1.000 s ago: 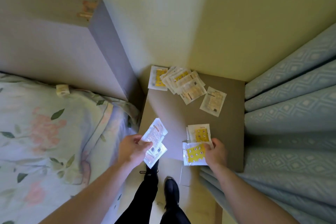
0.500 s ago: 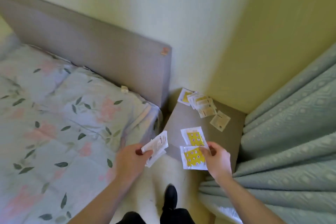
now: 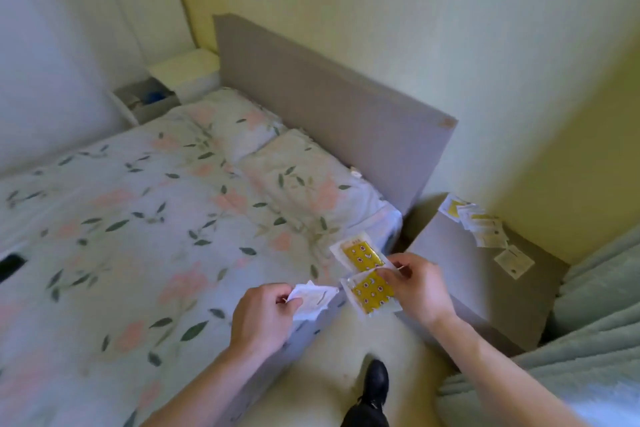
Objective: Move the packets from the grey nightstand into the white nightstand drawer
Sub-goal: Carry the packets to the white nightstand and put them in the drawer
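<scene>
My left hand [image 3: 263,315] pinches white packets [image 3: 311,298] over the bed's edge. My right hand [image 3: 417,288] pinches two yellow-faced packets [image 3: 367,274], lifted off and held left of the grey nightstand [image 3: 464,274]. Several more packets [image 3: 479,224] lie in a loose pile at the back of the grey nightstand, with one [image 3: 513,261] apart to the right. The white nightstand [image 3: 183,73] stands far off at the other side of the bed, its drawer [image 3: 145,100] pulled open with something blue inside.
A bed with floral bedding [image 3: 156,236] and two pillows lies between the nightstands, backed by a grey headboard [image 3: 329,104]. Pale green curtains [image 3: 595,322] hang at the right. A dark object [image 3: 10,265] lies on the bed at left. My shoe [image 3: 375,381] is on the floor.
The view has swung up and left, bringing the white nightstand into sight. Both hands have lifted their packets away from the grey nightstand toward the bed.
</scene>
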`<control>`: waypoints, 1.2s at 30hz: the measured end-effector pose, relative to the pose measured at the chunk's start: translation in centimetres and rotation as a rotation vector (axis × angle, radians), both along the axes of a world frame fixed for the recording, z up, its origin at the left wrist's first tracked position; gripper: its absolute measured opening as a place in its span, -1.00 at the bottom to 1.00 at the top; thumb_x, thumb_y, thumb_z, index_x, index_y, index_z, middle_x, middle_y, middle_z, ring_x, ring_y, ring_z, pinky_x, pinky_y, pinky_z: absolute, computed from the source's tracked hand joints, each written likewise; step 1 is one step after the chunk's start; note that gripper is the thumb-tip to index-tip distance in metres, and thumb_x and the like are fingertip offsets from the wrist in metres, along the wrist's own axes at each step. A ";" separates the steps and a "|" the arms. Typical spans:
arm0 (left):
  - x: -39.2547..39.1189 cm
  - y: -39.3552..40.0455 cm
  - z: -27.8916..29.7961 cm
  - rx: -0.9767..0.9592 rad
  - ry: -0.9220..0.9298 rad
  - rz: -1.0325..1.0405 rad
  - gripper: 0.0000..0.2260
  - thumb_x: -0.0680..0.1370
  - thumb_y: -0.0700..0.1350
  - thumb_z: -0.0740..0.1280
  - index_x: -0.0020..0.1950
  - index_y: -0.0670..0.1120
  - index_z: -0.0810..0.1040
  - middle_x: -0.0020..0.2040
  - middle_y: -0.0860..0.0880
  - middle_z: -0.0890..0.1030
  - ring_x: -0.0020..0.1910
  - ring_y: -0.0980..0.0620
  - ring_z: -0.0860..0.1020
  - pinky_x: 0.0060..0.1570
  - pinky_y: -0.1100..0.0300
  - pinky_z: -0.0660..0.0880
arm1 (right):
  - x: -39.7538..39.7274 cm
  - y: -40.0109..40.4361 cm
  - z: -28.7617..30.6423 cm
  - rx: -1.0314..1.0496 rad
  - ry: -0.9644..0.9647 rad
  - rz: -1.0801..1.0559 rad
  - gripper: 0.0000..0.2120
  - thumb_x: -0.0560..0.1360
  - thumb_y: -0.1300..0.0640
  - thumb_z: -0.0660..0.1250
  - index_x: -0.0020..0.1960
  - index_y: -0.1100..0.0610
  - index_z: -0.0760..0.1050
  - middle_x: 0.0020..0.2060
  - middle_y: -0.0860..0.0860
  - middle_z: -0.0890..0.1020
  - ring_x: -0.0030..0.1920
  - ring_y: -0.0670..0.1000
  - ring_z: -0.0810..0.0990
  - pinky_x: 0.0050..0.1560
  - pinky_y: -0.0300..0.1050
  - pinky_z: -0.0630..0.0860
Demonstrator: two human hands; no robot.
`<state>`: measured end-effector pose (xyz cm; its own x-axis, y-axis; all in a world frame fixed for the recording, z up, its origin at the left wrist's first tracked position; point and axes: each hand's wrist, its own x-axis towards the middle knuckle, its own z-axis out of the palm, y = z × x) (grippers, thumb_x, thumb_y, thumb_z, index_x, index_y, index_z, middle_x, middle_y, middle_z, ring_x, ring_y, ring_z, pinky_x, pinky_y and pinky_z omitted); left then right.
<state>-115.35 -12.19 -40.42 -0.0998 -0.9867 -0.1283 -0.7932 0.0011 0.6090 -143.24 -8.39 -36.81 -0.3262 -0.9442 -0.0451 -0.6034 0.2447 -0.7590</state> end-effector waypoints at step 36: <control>79.7 25.8 7.8 -0.125 0.007 0.703 -0.86 0.51 0.05 0.49 -0.23 0.15 0.61 -0.28 0.25 0.65 -0.23 0.19 0.61 -0.19 0.10 0.58 | 85.8 6.5 2.5 0.046 -0.055 0.977 -0.98 0.50 0.00 0.47 -0.08 -0.10 0.69 -0.23 -0.15 0.68 -0.23 -0.11 0.64 -0.20 -0.18 0.58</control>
<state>-35.61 13.58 -32.58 0.5650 -0.8250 -0.0119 -0.6276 -0.4391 0.6429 -57.48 -1.87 -34.28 0.6017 -0.7947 -0.0806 -0.5204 -0.3135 -0.7943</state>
